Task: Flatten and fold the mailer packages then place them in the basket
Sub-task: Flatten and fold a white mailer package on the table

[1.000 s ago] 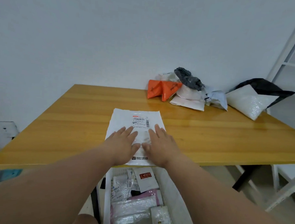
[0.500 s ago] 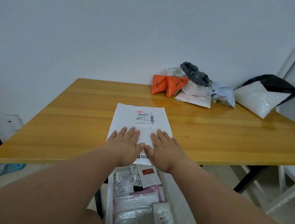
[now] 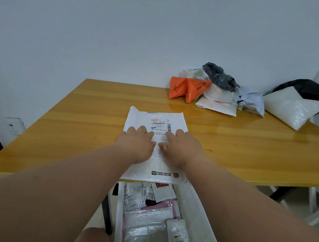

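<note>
Mailer point(image 3: 156, 120), white w/ a printed label, lies flat on the worktop point(image 3: 63, 127) at the near edge, long axis running 12-to-6 from the person, its near end just overhanging the edge. Both hands sit on its middle, side by side: left hand point(image 3: 138, 144) on the 9 o'clock half, right hand point(image 3: 181, 146) on the 3 o'clock half, fingers straight and spread, palms down, pressing, not pinching anything. Fingertips point to 12, reaching the lower part of the label. Far end of the mailer extends beyond the fingertips toward 12; near end w/ the small logo print lies behind the wrists toward 6. Neither hand is nearer, they are level.

Judgement: flattening step; a fold would prob. bring the 12 end back toward 6, both hands equally placed.

Basket point(image 3: 196, 210) is directly at 6, below the worktop edge, already holding several packets. Unflattened pile point(image 3: 216, 94) sits at 2 o'clock, well apart.
</note>
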Available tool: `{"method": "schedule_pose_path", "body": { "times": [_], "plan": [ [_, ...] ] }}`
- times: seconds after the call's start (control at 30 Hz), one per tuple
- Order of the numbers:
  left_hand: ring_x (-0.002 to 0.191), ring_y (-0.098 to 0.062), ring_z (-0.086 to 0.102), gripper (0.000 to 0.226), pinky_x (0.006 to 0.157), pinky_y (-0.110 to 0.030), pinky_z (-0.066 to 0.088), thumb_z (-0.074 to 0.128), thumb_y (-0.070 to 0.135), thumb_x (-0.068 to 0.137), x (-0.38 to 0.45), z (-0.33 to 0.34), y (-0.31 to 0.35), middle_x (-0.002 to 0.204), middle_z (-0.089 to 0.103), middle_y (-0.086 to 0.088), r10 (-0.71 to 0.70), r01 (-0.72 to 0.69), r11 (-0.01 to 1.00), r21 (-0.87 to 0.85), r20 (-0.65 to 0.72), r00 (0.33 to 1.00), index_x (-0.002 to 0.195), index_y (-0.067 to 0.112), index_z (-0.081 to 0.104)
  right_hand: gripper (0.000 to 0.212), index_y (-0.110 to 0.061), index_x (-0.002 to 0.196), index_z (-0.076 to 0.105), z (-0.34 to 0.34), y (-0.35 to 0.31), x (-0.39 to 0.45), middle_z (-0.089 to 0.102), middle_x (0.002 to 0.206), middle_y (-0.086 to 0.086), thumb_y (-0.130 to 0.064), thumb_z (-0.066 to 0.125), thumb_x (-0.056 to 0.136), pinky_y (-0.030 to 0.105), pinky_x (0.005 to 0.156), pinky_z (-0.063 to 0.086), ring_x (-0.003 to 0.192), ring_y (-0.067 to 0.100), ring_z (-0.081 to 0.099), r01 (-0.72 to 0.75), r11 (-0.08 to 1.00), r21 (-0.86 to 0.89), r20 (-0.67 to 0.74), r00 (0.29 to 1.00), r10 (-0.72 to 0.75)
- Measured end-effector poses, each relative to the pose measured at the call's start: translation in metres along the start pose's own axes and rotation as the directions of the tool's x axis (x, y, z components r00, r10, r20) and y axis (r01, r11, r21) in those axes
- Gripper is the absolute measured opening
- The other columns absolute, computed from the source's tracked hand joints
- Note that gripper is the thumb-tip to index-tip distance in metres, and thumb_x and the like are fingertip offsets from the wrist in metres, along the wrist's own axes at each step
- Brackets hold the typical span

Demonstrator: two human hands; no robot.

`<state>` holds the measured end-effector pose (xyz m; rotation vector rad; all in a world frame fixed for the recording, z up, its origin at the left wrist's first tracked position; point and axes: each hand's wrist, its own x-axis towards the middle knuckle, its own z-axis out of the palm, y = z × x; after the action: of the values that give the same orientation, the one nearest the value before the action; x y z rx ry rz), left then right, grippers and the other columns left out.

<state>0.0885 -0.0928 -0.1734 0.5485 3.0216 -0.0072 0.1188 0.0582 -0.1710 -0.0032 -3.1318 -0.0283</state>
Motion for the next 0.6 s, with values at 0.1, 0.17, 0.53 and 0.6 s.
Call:
{"method": "schedule_pose_path", "body": {
  "times": [0.1, 0.17, 0.53, 0.6],
  "plan": [
    [0.134, -0.028, 0.028, 0.056, 0.115, -0.046, 0.021, 0.020, 0.051, 0.101, 0.002, 0.011, -0.001, 0.147, 0.031, -0.004, 0.058, -0.050, 0.993, 0.103, -0.078, 0.995, 0.149, 0.024, 0.029, 0.054, -0.027, 0.142, 0.037, 0.012, 0.005, 0.001, 0.036, 0.137, 0.006, -0.057, 0.024, 0.099, 0.046, 0.099, 0.033, 0.127, 0.029, 0.031, 0.052, 0.998, -0.043, -0.022, 0.998, -0.053],
    [0.144, -0.029, 0.012, 0.060, 0.120, -0.048, 0.004, 0.017, 0.051, 0.101, 0.003, 0.021, -0.001, 0.156, 0.018, -0.005, 0.053, -0.047, 0.996, 0.078, -0.078, 0.996, 0.154, 0.022, 0.020, 0.056, -0.026, 0.145, 0.035, 0.016, 0.008, 0.003, 0.029, 0.148, 0.006, -0.056, 0.024, 0.099, 0.045, 0.108, 0.027, 0.136, 0.028, 0.023, 0.097, 0.995, -0.022, -0.056, 0.994, -0.098],
    [0.141, -0.029, 0.022, 0.060, 0.113, -0.047, 0.027, 0.024, 0.054, 0.101, 0.027, -0.003, -0.012, 0.158, 0.021, -0.001, 0.038, -0.034, 0.998, -0.051, 0.079, 0.996, 0.151, 0.021, 0.022, 0.033, -0.018, 0.109, 0.054, 0.000, 0.006, 0.042, 0.054, 0.112, 0.004, -0.042, 0.035, 0.100, 0.038, 0.085, 0.044, 0.106, 0.025, 0.053, 0.045, 0.987, 0.154, 0.015, 0.999, -0.047],
    [0.140, -0.029, 0.024, 0.057, 0.111, -0.047, 0.029, 0.024, 0.048, 0.102, 0.034, -0.006, -0.013, 0.157, 0.022, 0.000, 0.023, -0.019, 0.998, -0.056, 0.069, 0.997, 0.153, 0.021, 0.021, 0.035, -0.017, 0.115, 0.054, 0.001, 0.006, 0.051, 0.054, 0.114, 0.004, -0.042, 0.033, 0.101, 0.039, 0.089, 0.044, 0.109, 0.026, 0.052, 0.030, 0.983, 0.182, -0.004, 1.000, -0.030]
  ]
}}
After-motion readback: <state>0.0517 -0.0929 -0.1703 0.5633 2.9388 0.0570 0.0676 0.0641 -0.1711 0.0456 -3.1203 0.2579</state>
